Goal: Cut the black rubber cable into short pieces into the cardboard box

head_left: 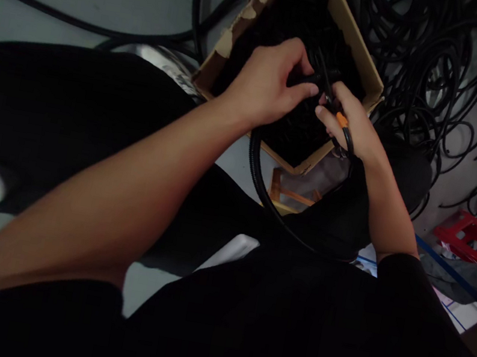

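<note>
Over a cardboard box [358, 34] of small black pieces, my two hands are close together. My left hand [275, 81] pinches the end of a black corrugated tube [258, 172] between thumb and fingers. The tube curves down below the hands toward my lap. My right hand [349, 121] is closed round scissors [342, 120] with orange and black handles. Their dark blades point up beside the tube's end. Whether the blades touch the tube is hard to tell against the dark box.
Coils of black cable [439, 72] lie on the floor at the upper right, and a thick black cable [85, 25] runs at the upper left. A red plastic stool [475, 239] is at the right. My dark-clothed legs flank the box.
</note>
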{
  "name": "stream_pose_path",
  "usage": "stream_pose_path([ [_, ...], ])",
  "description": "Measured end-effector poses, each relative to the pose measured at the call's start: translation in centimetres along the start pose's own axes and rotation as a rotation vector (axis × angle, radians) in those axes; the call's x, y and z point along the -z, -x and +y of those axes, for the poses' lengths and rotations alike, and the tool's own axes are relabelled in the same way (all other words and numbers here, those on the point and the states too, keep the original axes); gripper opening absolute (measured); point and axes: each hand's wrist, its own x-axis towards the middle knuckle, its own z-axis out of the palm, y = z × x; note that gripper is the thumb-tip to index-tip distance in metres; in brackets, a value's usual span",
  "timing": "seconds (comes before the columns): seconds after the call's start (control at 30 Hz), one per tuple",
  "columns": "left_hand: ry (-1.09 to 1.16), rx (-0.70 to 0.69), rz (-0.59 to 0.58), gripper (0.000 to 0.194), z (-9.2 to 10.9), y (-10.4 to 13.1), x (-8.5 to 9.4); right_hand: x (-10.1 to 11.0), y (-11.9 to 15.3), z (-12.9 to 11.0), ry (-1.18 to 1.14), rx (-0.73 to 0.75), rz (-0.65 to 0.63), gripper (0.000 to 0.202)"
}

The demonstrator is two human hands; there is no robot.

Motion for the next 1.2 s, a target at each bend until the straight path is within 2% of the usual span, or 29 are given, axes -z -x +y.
stream_pose_path([
  [0.17, -0.018, 0.017, -0.013, 0.029, -0.2, 0.0, 0.6, 0.1, 0.1, 0.6, 0.067, -0.033, 0.038, 0.064],
  [0.3, 0.070, -0.027, -0.021, 0.020, 0.2, 0.3, 0.9, 0.1, 0.6, 0.6, 0.062, -0.044, 0.027, 0.060],
  [0.47, 0.129, -0.062, -0.117, 0.013, 1.0, 0.3, 1.8, 0.9, 0.8, -0.2, 0.074, -0.049, 0.009, 0.057],
  [0.67, 0.211, 0.006, -0.220, 0.019, 0.0, 0.1, 2.3, 1.8, 1.1, -0.5, 0.058, -0.055, -0.025, 0.064],
  [0.83, 0.120, -0.036, -0.201, 0.017, -0.1, 0.0, 1.8, 1.2, 1.5, -0.6, -0.034, -0.012, -0.007, 0.071],
  [0.97, 0.259, 0.028, -0.225, 0.028, 0.3, -0.1, 1.7, 1.0, 1.2, 0.5, -0.107, -0.014, 0.060, 0.073],
  [1.1, 0.396, 0.059, -0.125, 0.047, 0.2, -0.4, 1.5, 0.9, 1.0, 1.4, -0.041, -0.035, 0.059, 0.073],
  [1.2, 0.387, 0.100, -0.063, 0.049, 0.1, -0.4, 1.0, 0.7, 1.1, 1.0, -0.017, 0.002, 0.009, 0.073],
])
